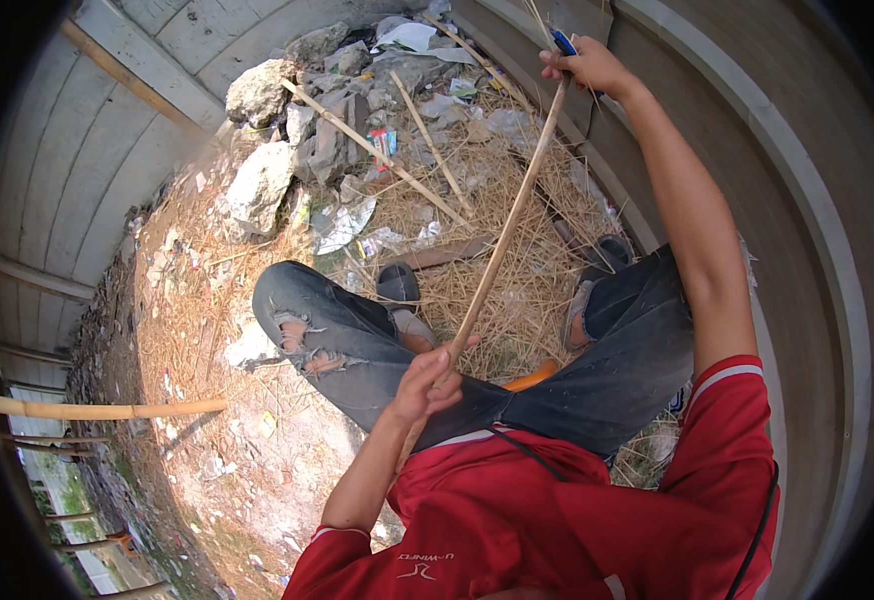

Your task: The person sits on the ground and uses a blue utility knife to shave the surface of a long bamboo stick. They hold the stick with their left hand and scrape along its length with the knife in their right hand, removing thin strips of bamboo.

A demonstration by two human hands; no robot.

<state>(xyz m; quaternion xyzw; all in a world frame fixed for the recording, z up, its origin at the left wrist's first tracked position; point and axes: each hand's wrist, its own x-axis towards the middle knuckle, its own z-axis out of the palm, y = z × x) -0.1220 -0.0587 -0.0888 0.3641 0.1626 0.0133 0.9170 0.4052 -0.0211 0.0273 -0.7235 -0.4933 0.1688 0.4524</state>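
Note:
A long, thin wooden stick (509, 232) slants across my lap toward the far right. My left hand (427, 388) is closed around its lower part, in front of my waist. At its far end, my right hand (595, 68) is closed on a small blue-handled tool (563, 42) pressed against the stick. The tool's exact kind is too small to tell. Thin pale slivers (537, 18) stick up beside the far tip. The stick's near end passes beneath my left forearm.
Straw and shavings (487, 300) cover the ground between my legs. An orange object (532, 376) lies close to my lap. Ahead are rocks (259, 185), litter and two loose sticks (377, 152). A curved panel wall (757, 130) stands at right; a pole (107, 408) juts in from the left.

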